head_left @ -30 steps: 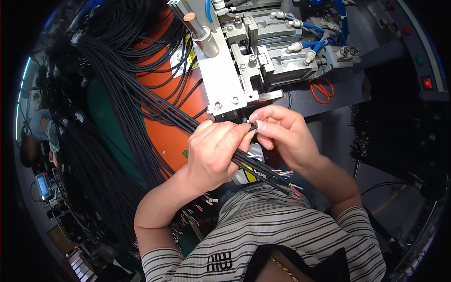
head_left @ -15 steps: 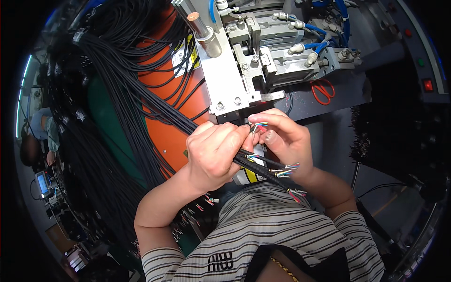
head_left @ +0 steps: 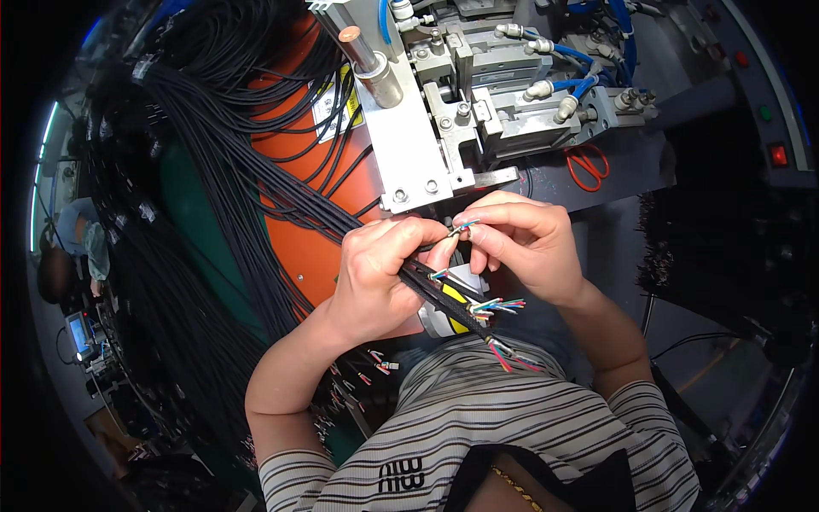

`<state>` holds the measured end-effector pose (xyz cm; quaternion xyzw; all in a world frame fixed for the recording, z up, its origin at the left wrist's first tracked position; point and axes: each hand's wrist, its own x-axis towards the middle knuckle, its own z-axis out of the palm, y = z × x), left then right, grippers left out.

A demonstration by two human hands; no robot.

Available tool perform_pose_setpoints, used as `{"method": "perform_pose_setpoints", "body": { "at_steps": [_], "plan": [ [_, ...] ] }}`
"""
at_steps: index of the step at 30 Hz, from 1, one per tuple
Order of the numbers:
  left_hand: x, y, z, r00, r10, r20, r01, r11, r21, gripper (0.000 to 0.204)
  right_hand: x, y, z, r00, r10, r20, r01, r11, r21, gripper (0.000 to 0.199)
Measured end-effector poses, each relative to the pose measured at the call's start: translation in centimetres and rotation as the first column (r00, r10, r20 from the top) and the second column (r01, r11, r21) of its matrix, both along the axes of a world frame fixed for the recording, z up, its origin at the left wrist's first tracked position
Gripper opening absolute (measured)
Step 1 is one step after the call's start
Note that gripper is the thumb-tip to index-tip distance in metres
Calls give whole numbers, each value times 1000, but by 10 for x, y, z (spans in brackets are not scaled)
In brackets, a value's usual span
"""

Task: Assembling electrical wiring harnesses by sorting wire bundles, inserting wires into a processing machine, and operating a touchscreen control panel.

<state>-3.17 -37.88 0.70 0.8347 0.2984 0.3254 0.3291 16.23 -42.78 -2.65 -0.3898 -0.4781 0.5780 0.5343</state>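
My left hand (head_left: 371, 277) is closed round several black cables and holds up one cable end between thumb and forefinger. Thin coloured wires (head_left: 468, 225) stick out of that end. From the right, my right hand (head_left: 533, 247) pinches these wires with thumb and forefinger, its other fingers curled beneath. Below my left hand the other cable ends (head_left: 452, 300) hang toward my shirt, their stripped wires (head_left: 499, 305) fanned out in red, blue, green and white. Part of the grip is hidden behind the fingers.
Just beyond my hands stands a metal fixture (head_left: 401, 162) with pneumatic cylinders and blue hoses (head_left: 580, 81). Long black cables (head_left: 230, 162) run over an orange surface (head_left: 294, 247) at the left. Red-handled scissors or pliers (head_left: 586, 167) lie right of the fixture. Another person's arm (head_left: 94, 264) shows far left.
My right thumb and forefinger have closed in on the coloured wires, which now lie flatter. The hanging cable ends have swung slightly left.
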Motion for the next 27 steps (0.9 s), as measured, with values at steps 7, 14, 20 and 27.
{"method": "perform_pose_setpoints", "body": {
  "at_steps": [7,14,20,27],
  "plan": [
    [-1,0,0,999,-5,-46,0,995,-100,7,1,3,0,989,-46,143,28,992,122,16],
    [-4,6,6,994,-85,-76,70,981,-178,8,11,10,2,986,84,142,-91,995,39,12],
    [-3,3,-3,990,-90,-106,86,995,-40,8,12,14,6,862,-5,507,-116,971,207,7],
    [-7,9,-2,989,-141,-40,130,969,-212,9,16,14,6,980,184,81,-175,978,-111,7]
  ]
}}
